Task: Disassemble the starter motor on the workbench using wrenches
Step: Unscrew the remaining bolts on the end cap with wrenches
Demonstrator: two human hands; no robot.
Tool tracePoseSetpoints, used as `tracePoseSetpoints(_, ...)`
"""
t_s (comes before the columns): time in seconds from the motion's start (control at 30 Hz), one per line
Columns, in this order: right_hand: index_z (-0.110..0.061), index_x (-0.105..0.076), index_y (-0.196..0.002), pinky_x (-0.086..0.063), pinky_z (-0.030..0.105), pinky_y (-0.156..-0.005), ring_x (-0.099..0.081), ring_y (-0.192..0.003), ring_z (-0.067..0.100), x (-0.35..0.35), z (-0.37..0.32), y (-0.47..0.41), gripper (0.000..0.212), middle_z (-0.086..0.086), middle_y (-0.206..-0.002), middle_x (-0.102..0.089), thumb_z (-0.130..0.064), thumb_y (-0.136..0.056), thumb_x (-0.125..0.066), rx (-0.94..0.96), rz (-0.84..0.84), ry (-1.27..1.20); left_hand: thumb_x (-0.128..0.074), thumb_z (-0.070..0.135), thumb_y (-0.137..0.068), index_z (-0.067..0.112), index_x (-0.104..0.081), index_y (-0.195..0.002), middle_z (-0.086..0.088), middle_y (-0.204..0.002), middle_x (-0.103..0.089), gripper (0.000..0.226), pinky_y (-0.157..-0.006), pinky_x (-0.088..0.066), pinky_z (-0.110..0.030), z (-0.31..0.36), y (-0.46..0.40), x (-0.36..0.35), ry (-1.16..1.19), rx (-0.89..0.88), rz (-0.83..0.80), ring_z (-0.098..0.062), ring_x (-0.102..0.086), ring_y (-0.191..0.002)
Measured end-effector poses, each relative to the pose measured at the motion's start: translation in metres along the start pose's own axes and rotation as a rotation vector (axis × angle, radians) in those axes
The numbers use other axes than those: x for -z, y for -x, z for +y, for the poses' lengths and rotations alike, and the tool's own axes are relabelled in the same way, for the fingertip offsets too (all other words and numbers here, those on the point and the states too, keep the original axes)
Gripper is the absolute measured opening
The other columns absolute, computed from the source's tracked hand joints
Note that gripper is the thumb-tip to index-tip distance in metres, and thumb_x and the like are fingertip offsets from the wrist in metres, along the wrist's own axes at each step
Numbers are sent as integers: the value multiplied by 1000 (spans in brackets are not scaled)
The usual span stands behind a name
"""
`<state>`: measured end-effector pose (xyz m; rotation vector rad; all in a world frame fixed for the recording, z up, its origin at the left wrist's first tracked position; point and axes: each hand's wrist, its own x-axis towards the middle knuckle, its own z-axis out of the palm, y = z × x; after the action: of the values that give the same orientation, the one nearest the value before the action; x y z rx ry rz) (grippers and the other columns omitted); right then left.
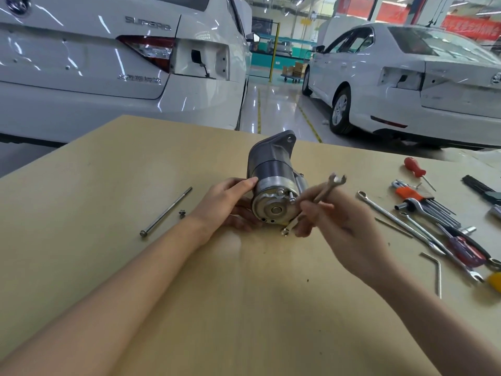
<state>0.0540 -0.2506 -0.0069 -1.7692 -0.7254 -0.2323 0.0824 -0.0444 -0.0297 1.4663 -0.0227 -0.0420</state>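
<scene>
The motor (pixel 273 183) lies on its side on the bench (pixel 244 308), about midway along its width and nearer the far edge than the near one. Its long axis runs from near to far: the shiny end cap faces the person and the mounting nose points toward the far edge. The left hand (pixel 227 204) cups the casing from the left, thumb on top and fingers curled underneath, apparently to stop the round body rolling and to brace it against turning force. The right hand (pixel 333 221) pinches a wrench (pixel 314 202) by its shaft; the open-jaw end tilts up and away while the ring end hangs low beside the cap, so I judge it is being lined up on the remaining bolt head at the cap's right rim. A long bolt (pixel 166 211) and a small screw (pixel 182 213) lie apart toward the left edge, probably parked clear of the work. Spare tools (pixel 423 213) sit spread toward the right edge, within reach of the working hand.
</scene>
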Motion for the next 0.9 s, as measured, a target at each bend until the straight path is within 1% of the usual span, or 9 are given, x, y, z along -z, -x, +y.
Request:
tracePoseSetpoints(0.07, -10, -56, -92, -51, 28, -55, -61, -53, 20, 0, -11, -2, 6, 5, -72, -65, -10, -92, -51, 17, 147, -219, -54, 35, -95, 8, -62, -108, -16, -81, -71, 31, -43, -47, -24, 0, 0, 0, 4, 2, 11, -28, -68, -58)
tracePoseSetpoints(0.1, -8, -55, -90, -51, 28, -54, -60, -52, 21, 1, -14, -1, 7, 5, -71, -65, -9, -94, -50, -16, 236, -339, -54, 35, -95, 8, -62, -107, -15, -81, -71, 30, -43, -46, -23, 1, 0, 0, 5, 2, 13, -27, -68, -58)
tracePoseSetpoints(0.2, -6, -52, -82, -54, 28, -57, -64, -55, 21, 3, -15, 4, 13, 9, -68, -66, -6, -95, -48, -262, 422, -697, -53, 34, -96, 8, -61, -107, -14, -77, -71, 29, -42, -47, -23, 2, 1, -1, 8, 3, 8, -28, -68, -57)
tracePoseSetpoints(0.3, -6, -51, -77, -56, 25, -58, -68, -59, 20, 1, -11, 9, 19, 11, -64, -65, -4, -95, -46, -487, 472, -913, -52, 33, -96, 6, -59, -111, -14, -76, -71, 31, -43, -48, -25, 2, 2, -2, 5, 1, 5, -28, -68, -57)
tracePoseSetpoints(0.37, -5, -54, -72, -56, 24, -57, -71, -63, 21, 0, -8, 10, 25, 13, -69, -62, -3, -95, -46, -559, 499, -971, -50, 33, -97, 5, -59, -114, -16, -80, -70, 34, -44, -50, -26, 2, 3, -4, -9, -1, 8, -28, -67, -58)
tracePoseSetpoints(0.47, -5, -57, -65, -56, 24, -56, -72, -66, 24, -1, -9, 9, 31, 16, -75, -58, -1, -94, -46, -594, 512, -1022, -48, 33, -98, 3, -58, -116, -20, -86, -70, 37, -45, -50, -27, 2, 3, -4, -22, -6, 10, -28, -67, -60)
tracePoseSetpoints(0.57, -5, -55, -69, -55, 24, -55, -71, -64, 23, -3, -10, 10, 27, 17, -75, -60, -1, -93, -46, -614, 496, -1027, -48, 33, -98, 2, -59, -116, -19, -85, -70, 38, -45, -50, -27, 2, 3, -4, -23, -5, 9, -28, -67, -61)
tracePoseSetpoints(0.67, -4, -55, -71, -56, 25, -58, -71, -67, 25, -6, -13, 9, 23, 17, -74, -62, -1, -93, -47, -582, 482, -1029, -48, 34, -98, 3, -59, -116, -16, -81, -70, 38, -46, -50, -27, 1, 2, -4, -27, -5, 6, -26, -67, -59)
tracePoseSetpoints(0.9, -3, -58, -72, -57, 28, -63, -72, -76, 29, -11, -19, 10, 22, 19, -77, -67, -2, -92, -50, -507, 466, -1063, -48, 36, -98, 4, -60, -114, -14, -80, -71, 37, -45, -50, -27, 1, 2, -3, -32, -4, 12, -25, -67, -59)
